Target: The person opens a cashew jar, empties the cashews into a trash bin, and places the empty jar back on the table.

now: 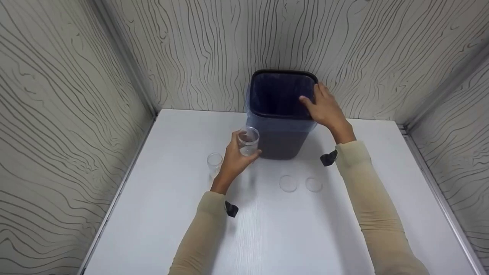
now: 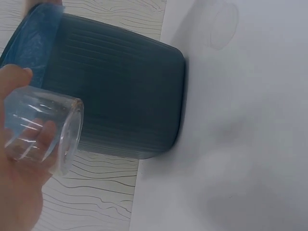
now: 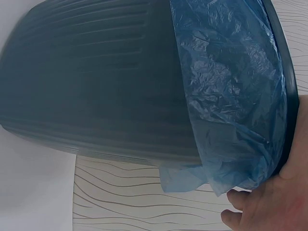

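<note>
My left hand (image 1: pixel 236 157) holds a clear glass jar (image 1: pixel 248 143) around its side. In the head view the jar is at the front left of a dark trash bin (image 1: pixel 280 145); its base (image 2: pixel 71 137) faces the table in the left wrist view. A blue plastic bag (image 3: pixel 231 96) lines the bin and is folded over its rim. My right hand (image 1: pixel 326 109) grips the bin's right rim, thumb on the inner side and fingers outside. Another clear jar (image 1: pixel 214 159) stands on the table, partly hidden behind my left wrist.
Two thin clear round discs, a left one (image 1: pixel 288 183) and a right one (image 1: pixel 314 185), lie on the white table (image 1: pixel 267 236) in front of the bin. Wood-patterned panels (image 1: pixel 206 49) enclose the back and both sides. The bin stands near the back panel.
</note>
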A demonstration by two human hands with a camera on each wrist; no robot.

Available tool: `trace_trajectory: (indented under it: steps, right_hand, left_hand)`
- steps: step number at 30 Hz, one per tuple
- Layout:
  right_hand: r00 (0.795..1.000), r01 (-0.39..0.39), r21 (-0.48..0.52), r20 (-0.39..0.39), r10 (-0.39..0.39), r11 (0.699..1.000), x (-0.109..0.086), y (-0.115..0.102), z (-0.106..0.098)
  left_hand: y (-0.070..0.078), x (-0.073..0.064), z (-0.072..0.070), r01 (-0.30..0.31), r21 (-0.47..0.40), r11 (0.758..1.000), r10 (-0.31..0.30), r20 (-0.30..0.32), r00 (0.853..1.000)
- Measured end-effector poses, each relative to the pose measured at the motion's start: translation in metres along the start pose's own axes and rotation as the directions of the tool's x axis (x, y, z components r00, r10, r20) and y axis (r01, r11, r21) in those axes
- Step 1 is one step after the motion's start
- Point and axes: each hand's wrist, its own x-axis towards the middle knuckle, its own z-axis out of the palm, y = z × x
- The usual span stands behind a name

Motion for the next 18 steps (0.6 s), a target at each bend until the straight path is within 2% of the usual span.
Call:
trace_trajectory:
  steps: [18]
  right_hand:
    - [1.0,-0.001,0.0,-0.007,0.001,1.0,0.0,0.0,0.0]
  left_hand:
    - [-0.011,-0.013,0.009,0.045,-0.011,0.999,-0.045,0.016,0.999]
